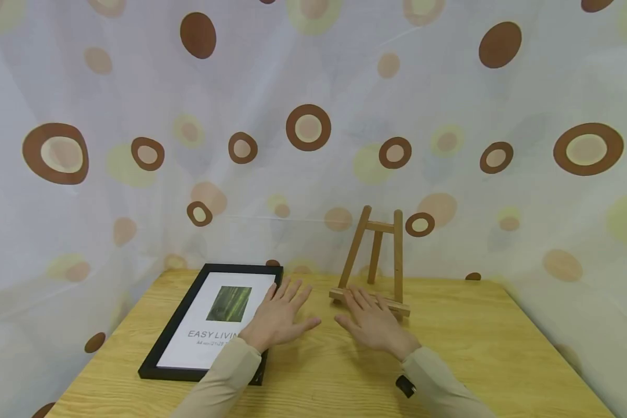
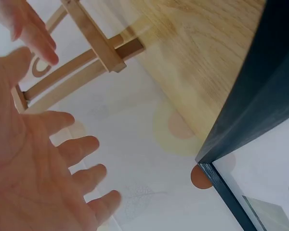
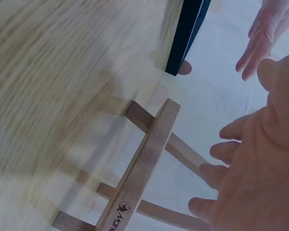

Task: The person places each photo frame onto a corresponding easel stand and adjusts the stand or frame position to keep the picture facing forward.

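A black picture frame (image 1: 173,325) lies flat on the left of the table, with a white insert that reads "EASY LIVIN" and bears a small green picture (image 1: 230,303). My left hand (image 1: 278,316), fingers spread and holding nothing, hovers by the frame's right side and hides part of it. A small wooden easel (image 1: 399,255) stands upright at the back, right of the middle. My right hand (image 1: 372,322) is held out with straight fingers before the easel's ledge (image 3: 142,168), overlapping it in the head view. In the right wrist view that palm is bare and apart from the ledge.
The wooden table (image 1: 480,348) runs back to a pale curtain (image 1: 271,191) with brown and yellow dots. A small black object (image 1: 405,386) shows at the right sleeve (image 1: 439,380). The left wrist view shows the picture frame's corner (image 2: 207,159) close by.
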Demonstrator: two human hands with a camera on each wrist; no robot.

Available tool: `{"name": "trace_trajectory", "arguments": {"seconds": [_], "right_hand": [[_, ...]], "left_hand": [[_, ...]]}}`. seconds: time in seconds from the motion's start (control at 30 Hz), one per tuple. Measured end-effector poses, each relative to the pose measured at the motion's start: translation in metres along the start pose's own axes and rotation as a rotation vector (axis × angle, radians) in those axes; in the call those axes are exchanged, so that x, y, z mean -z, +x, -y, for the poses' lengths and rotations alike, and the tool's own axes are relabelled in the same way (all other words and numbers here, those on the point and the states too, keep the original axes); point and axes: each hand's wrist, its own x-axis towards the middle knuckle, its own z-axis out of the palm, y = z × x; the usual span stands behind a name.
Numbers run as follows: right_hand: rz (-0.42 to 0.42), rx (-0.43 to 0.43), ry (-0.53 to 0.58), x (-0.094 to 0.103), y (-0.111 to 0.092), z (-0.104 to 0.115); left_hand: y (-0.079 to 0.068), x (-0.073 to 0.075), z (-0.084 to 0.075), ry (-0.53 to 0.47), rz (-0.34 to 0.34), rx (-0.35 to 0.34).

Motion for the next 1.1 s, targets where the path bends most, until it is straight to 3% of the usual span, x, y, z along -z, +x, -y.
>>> {"name": "trace_trajectory", "arguments": {"seconds": [0.2, 0.47, 0.73, 0.9, 1.1], "right_hand": [[-0.082, 0.036, 0.053, -0.004, 0.006, 0.0], [-0.169, 0.05, 0.239, -0.01, 0.011, -0.001], [-0.267, 0.009, 0.368, -0.015, 0.012, 0.004], [-0.294, 0.0, 0.427, -0.019, 0.013, 0.007], [-0.266, -0.02, 0.533, -0.023, 0.013, 0.008]], "left_hand": [[0.001, 0.003, 0.002, -0.04, -0.064, -0.005], [0.002, 0.008, 0.01, -0.261, -0.091, 0.024], [-0.004, 0.006, 0.018, -0.254, -0.246, 0.058], [-0.008, 0.006, 0.022, -0.287, -0.263, 0.088], [-0.012, 0.005, 0.026, -0.316, -0.265, 0.116]]}}
